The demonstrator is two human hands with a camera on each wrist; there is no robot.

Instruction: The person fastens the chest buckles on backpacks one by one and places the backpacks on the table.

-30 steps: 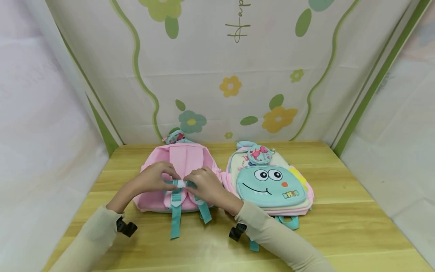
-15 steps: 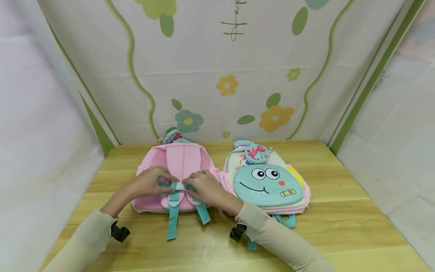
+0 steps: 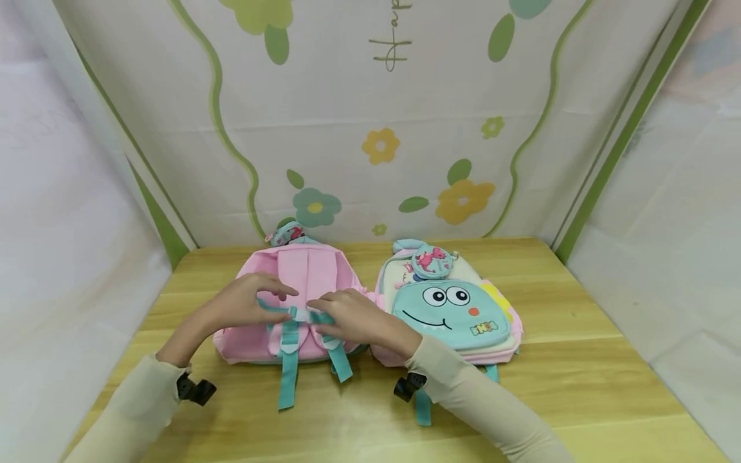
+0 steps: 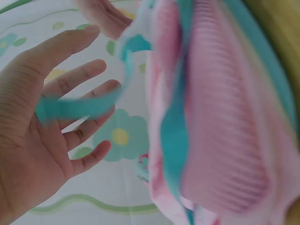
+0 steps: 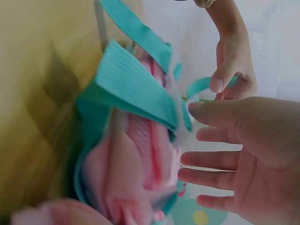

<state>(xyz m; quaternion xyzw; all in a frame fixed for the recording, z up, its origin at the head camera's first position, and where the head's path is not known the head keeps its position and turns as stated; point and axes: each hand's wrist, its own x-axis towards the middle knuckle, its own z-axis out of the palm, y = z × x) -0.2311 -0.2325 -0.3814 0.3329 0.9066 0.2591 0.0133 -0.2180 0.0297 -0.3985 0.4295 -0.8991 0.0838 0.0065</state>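
A pink backpack point(image 3: 309, 267) lies with its back panel and shoulder straps facing up, at the left of the table. Across its straps sits a white buckle point(image 3: 302, 314) on a teal chest strap. My left hand point(image 3: 249, 301) hovers at the buckle's left side, fingers spread; in the left wrist view a loose teal strap end point(image 4: 77, 107) crosses in front of its fingers. To the buckle's right is my right hand point(image 3: 353, 316), its fingers nearly straight and fingertips right by the strap. Neither hand grips anything. Teal strap tails point(image 3: 288, 379) hang over the bag's near edge.
Close on the right lies a second backpack point(image 3: 457, 315) with a teal cartoon-face pocket and a small round pouch point(image 3: 432, 262). Another small pouch point(image 3: 286, 234) sits behind the pink bag. A flowered cloth point(image 3: 336, 128) closes off the wooden table's point(image 3: 579, 386) back.
Both hands have let go of the white buckle and their fingers have opened, drawing slightly apart. The whole scene has shifted a little left in the head view.
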